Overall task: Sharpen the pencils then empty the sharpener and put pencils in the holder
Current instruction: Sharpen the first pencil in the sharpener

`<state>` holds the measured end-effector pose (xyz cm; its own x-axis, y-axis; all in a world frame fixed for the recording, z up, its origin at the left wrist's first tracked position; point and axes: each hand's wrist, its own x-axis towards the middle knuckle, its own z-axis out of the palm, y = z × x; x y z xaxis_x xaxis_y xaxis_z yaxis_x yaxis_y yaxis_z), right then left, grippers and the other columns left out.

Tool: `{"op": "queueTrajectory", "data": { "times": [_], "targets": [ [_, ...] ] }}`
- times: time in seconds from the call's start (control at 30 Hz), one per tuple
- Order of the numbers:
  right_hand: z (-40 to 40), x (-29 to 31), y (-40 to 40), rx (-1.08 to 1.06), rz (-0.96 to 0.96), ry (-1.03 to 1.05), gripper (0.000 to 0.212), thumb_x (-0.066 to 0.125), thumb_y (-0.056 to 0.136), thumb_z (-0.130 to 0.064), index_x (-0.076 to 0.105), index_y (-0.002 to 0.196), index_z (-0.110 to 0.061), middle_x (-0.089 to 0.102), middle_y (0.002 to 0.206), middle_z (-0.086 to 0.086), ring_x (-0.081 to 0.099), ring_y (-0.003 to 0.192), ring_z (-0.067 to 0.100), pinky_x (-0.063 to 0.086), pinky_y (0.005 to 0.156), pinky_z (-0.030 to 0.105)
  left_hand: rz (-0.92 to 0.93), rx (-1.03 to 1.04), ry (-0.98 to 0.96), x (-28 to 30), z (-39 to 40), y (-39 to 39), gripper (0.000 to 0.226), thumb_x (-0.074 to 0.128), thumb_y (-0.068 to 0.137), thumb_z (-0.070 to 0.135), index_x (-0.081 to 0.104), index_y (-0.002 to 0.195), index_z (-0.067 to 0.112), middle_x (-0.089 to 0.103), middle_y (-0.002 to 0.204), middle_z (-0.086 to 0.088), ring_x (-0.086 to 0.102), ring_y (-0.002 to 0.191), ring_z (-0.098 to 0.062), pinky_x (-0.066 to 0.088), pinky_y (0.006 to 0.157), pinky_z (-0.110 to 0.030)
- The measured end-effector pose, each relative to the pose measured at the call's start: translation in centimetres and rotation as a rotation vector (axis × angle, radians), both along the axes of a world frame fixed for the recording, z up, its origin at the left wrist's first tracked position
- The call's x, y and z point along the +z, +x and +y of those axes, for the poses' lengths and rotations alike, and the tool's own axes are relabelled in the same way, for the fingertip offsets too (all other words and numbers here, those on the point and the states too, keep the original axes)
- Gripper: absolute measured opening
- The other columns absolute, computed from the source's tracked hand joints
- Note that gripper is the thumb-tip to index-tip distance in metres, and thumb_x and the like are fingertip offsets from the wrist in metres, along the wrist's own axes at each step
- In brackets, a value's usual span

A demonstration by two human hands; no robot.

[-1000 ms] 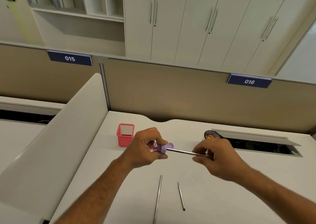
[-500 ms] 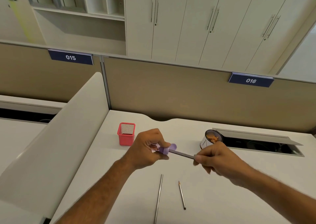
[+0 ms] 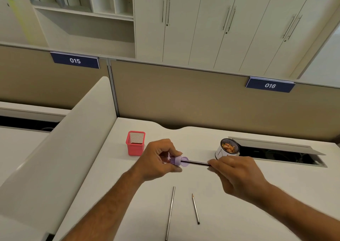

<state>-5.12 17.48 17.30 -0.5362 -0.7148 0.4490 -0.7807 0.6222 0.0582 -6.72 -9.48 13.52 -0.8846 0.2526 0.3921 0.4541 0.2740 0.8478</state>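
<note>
On the white worktop (image 3: 239,213), nearest us, lie two loose pencils (image 3: 195,209). Above them, our left hand (image 3: 158,159) grips the purple sharpener (image 3: 176,160); our right hand (image 3: 237,174) pinches the inserted pencil (image 3: 196,162), held level. Beyond stands the red holder (image 3: 135,145).

The left hand (image 3: 158,159) covers most of the purple sharpener (image 3: 175,160), so only its cap end and a sliver of clear body show. The tip of the pencil (image 3: 196,162) sits inside the sharpener, unseen, and its far end vanishes under the right hand (image 3: 237,176). The long pencil (image 3: 170,213) lying near on the desk (image 3: 257,213) is cut off by the bottom edge. Both forearms run out of the picture. The open desk slot (image 3: 279,157) is too dark to read.
</note>
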Motion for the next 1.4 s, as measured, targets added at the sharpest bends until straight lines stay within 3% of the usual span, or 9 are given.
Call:
{"op": "queueTrajectory", "data": {
  "times": [0.17, 0.27, 0.33, 0.5, 0.6, 0.77, 1.0, 1.23, 1.4],
  "targets": [
    [-1.9, 2.2, -0.2, -0.405, -1.266, -0.563, 0.020, 0.065, 0.091, -0.012, 0.077, 0.078, -0.006, 0.054, 0.051, 0.003, 0.032, 0.040, 0.010, 0.024, 0.041, 0.020, 0.109, 0.013, -0.086, 0.3, -0.3, -0.1, 0.025, 0.088, 0.063, 0.017, 0.073, 0.083, 0.017, 0.062, 0.080, 0.015, 0.060, 0.072, -0.013, 0.052, 0.061, -0.020],
    [-1.9, 2.8, -0.2, -0.450, -1.602, -0.649, 0.019, 0.063, 0.092, -0.011, 0.075, 0.082, 0.000, 0.049, 0.055, 0.008, 0.020, 0.039, 0.011, 0.014, 0.041, 0.020, 0.109, -0.005, -0.106, 0.8, -0.4, -0.2, 0.025, 0.088, 0.062, 0.015, 0.074, 0.083, 0.017, 0.062, 0.080, 0.015, 0.061, 0.073, -0.013, 0.053, 0.061, -0.022],
    [-2.1, 2.4, 0.2, -0.416, -1.508, -0.597, 0.010, 0.071, 0.086, -0.011, 0.074, 0.084, -0.002, 0.053, 0.057, 0.007, 0.027, 0.039, 0.011, 0.020, 0.040, 0.020, 0.091, -0.010, -0.109, 1.0, -0.6, -0.4, 0.026, 0.089, 0.061, 0.016, 0.074, 0.083, 0.015, 0.061, 0.079, 0.018, 0.059, 0.071, -0.012, 0.051, 0.058, -0.021],
    [-1.4, -0.3, 0.8, -0.132, -0.149, -0.224, 0.010, 0.077, 0.080, -0.025, 0.076, 0.085, -0.017, 0.067, 0.065, -0.007, 0.054, 0.052, 0.008, 0.044, 0.046, 0.022, 0.024, -0.016, -0.068, 1.0, -0.7, -0.4, 0.031, 0.090, 0.059, 0.019, 0.072, 0.084, 0.021, 0.062, 0.077, 0.020, 0.056, 0.068, -0.021, 0.052, 0.057, -0.033],
    [-0.6, -0.8, 0.2, 0.032, 0.172, -0.067, 0.014, 0.075, 0.081, -0.021, 0.076, 0.086, -0.007, 0.066, 0.063, 0.002, 0.053, 0.047, 0.022, 0.042, 0.040, 0.029, 0.009, -0.017, -0.025, 0.7, -0.3, -0.2, 0.032, 0.089, 0.059, 0.019, 0.071, 0.084, 0.022, 0.062, 0.077, 0.020, 0.058, 0.070, -0.026, 0.055, 0.058, -0.042],
    [-1.3, 0.5, 0.5, -0.172, -0.312, -0.177, 0.027, 0.061, 0.088, -0.037, 0.069, 0.069, -0.019, 0.056, 0.049, -0.003, 0.047, 0.044, 0.014, 0.041, 0.041, 0.030, 0.098, 0.004, -0.071, 0.5, -0.1, -0.1, 0.026, 0.090, 0.061, 0.016, 0.072, 0.081, 0.016, 0.062, 0.079, 0.012, 0.058, 0.071, -0.015, 0.053, 0.058, -0.031],
    [-1.6, 2.7, -0.2, -0.311, -1.186, -0.434, 0.023, 0.069, 0.089, -0.019, 0.076, 0.072, -0.006, 0.061, 0.049, 0.008, 0.038, 0.038, 0.009, 0.030, 0.041, 0.019, 0.204, 0.011, -0.096, 0.1, 0.2, -0.2, 0.018, 0.086, 0.066, 0.018, 0.073, 0.079, 0.017, 0.065, 0.081, 0.004, 0.059, 0.077, -0.016, 0.054, 0.060, -0.040],
    [-0.9, 2.8, 0.1, -0.294, -1.600, -0.511, 0.037, 0.058, 0.088, -0.035, 0.070, 0.075, -0.002, 0.053, 0.048, 0.010, 0.024, 0.033, 0.012, 0.018, 0.038, 0.018, 0.319, 0.056, -0.131, 0.1, 0.5, -0.3, 0.013, 0.083, 0.069, 0.021, 0.072, 0.074, 0.016, 0.067, 0.080, 0.006, 0.055, 0.079, -0.014, 0.048, 0.065, -0.037],
    [0.0, 2.4, 0.4, -0.291, -1.685, -0.551, 0.038, 0.054, 0.091, -0.033, 0.071, 0.081, -0.002, 0.055, 0.049, 0.012, 0.026, 0.030, 0.011, 0.016, 0.037, 0.020, 0.302, 0.095, -0.027, -0.4, 0.3, -0.3, 0.017, 0.084, 0.069, 0.020, 0.070, 0.078, 0.020, 0.067, 0.083, 0.008, 0.058, 0.080, -0.015, 0.052, 0.062, -0.039]
  ]
}}
